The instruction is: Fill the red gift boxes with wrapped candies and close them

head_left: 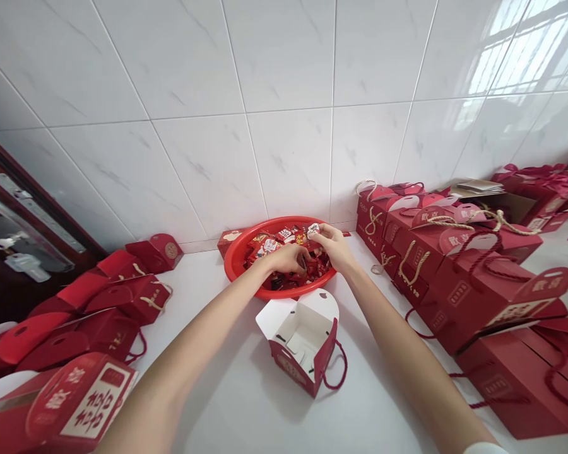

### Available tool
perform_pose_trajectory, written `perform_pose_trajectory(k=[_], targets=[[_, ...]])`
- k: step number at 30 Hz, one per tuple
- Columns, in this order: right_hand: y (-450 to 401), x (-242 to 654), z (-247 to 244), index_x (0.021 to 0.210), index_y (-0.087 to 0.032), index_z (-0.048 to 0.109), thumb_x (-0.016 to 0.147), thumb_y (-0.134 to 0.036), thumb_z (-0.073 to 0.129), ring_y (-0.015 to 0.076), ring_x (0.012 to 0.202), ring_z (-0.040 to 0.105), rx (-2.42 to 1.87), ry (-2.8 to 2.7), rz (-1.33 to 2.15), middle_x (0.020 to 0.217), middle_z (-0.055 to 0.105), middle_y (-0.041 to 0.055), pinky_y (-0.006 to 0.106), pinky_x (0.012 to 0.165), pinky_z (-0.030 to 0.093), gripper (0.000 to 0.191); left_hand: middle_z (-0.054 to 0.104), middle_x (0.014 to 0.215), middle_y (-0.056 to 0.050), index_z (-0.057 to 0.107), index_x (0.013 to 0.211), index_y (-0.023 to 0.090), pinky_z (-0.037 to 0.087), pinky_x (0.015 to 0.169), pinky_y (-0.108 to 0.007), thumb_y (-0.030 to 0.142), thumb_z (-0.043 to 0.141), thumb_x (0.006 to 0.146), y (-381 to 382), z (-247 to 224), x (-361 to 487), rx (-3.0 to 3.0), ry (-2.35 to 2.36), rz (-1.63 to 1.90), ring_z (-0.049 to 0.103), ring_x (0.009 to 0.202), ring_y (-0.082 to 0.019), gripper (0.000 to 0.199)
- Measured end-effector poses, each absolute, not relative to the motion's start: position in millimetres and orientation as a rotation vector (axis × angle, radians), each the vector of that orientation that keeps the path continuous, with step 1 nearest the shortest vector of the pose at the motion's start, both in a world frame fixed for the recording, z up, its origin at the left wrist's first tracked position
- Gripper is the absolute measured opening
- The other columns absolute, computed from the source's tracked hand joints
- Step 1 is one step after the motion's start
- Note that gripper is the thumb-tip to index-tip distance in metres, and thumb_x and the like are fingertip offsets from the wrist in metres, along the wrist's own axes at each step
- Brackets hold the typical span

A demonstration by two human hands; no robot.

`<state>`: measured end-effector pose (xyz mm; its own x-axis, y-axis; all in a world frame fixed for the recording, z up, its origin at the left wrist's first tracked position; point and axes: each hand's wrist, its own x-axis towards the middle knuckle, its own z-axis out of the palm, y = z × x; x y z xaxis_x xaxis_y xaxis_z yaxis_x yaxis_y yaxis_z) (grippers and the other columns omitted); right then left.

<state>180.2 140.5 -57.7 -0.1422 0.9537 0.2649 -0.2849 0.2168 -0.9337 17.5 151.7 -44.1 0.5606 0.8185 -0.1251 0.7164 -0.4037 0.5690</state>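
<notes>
A red plastic basket (231,265) full of small red wrapped candies (265,244) stands against the wall. Inside it, my left hand (289,260) has its fingers curled down among the candies; what they grip is partly hidden. At the basket's right side my right hand (334,244) pinches a wrapped candy (313,229) with a white and red label, its other fingers bent over the pile. In front of the basket, between my forearms, a small dark-red gift box (291,364) sits with its white-lined flaps up and a red rope handle at its right. No candy shows inside the box.
Red gift boxes (118,334) crowd the left side, near a dark door (9,252) with keys in its lock. More boxes with rope handles (435,271) are stacked along the right. Behind the basket rise white tiles (288,157), with a red box (230,239) at their foot.
</notes>
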Motion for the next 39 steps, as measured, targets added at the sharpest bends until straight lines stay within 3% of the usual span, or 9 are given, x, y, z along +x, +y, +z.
perform_pose_trajectory(k=[7, 12, 17, 21, 30, 39], targets=[[138, 181, -56, 0.074, -0.019, 0.059, 0.061, -0.039, 0.076, 0.0091, 0.053, 0.048, -0.733, -1.222, 1.247, 0.063, 0.059, -0.0045, 0.024, 0.049, 0.039, 0.028, 0.071, 0.068, 0.001, 0.074, 0.078, 0.019, 0.051, 0.064, -0.029, 0.019, 0.073, 0.059, 149, -40, -1, 2.098, 1.186, 0.623, 0.067, 0.067, -0.02, 0.02], [138, 180, -56, 0.074, -0.019, 0.061, 0.06, -0.041, 0.077, 0.0103, 0.056, 0.051, -0.725, -1.162, 1.251, 0.066, 0.063, -0.0028, 0.024, 0.051, 0.04, 0.031, 0.068, 0.069, -0.001, 0.071, 0.076, 0.018, 0.047, 0.063, -0.029, 0.04, 0.074, 0.068, 148, -39, -11, 1.97, 1.162, 1.055, 0.061, 0.065, -0.017, 0.024], [140, 180, -57, 0.075, -0.02, 0.064, 0.059, -0.048, 0.078, 0.0114, 0.061, 0.054, -0.76, -1.103, 1.25, 0.069, 0.064, -0.0018, 0.024, 0.054, 0.042, 0.036, 0.053, 0.055, 0.004, 0.062, 0.065, 0.019, 0.037, 0.054, -0.026, 0.057, 0.071, 0.073, 146, -37, -12, 1.934, 1.228, 1.14, 0.045, 0.052, -0.012, 0.041], [140, 181, -57, 0.074, -0.02, 0.064, 0.057, -0.053, 0.08, 0.0112, 0.062, 0.054, -0.76, -1.123, 1.252, 0.071, 0.064, -0.0019, 0.023, 0.054, 0.043, 0.04, 0.049, 0.052, 0.004, 0.06, 0.063, 0.019, 0.035, 0.053, -0.026, 0.065, 0.067, 0.073, 146, -37, -12, 1.926, 1.283, 1.224, 0.044, 0.054, -0.012, 0.047], [134, 180, -53, 0.074, -0.019, 0.064, 0.059, -0.062, 0.08, 0.0122, 0.068, 0.055, -0.744, -1.249, 1.245, 0.076, 0.064, -0.0004, 0.023, 0.057, 0.045, 0.048, 0.039, 0.051, 0.007, 0.049, 0.063, 0.021, 0.032, 0.047, -0.023, 0.058, 0.062, 0.081, 138, -31, -10, 1.851, 1.228, 1.284, 0.037, 0.047, -0.009, 0.043], [132, 189, -45, 0.073, -0.017, 0.068, 0.067, -0.056, 0.081, 0.0099, 0.064, 0.055, -0.713, -1.404, 1.335, 0.073, 0.063, -0.0005, 0.021, 0.055, 0.043, 0.041, 0.05, 0.054, 0.005, 0.056, 0.064, 0.022, 0.041, 0.049, -0.023, 0.051, 0.063, 0.081, 99, -29, -15, 1.727, 1.239, 1.499, 0.047, 0.049, -0.011, 0.034]])
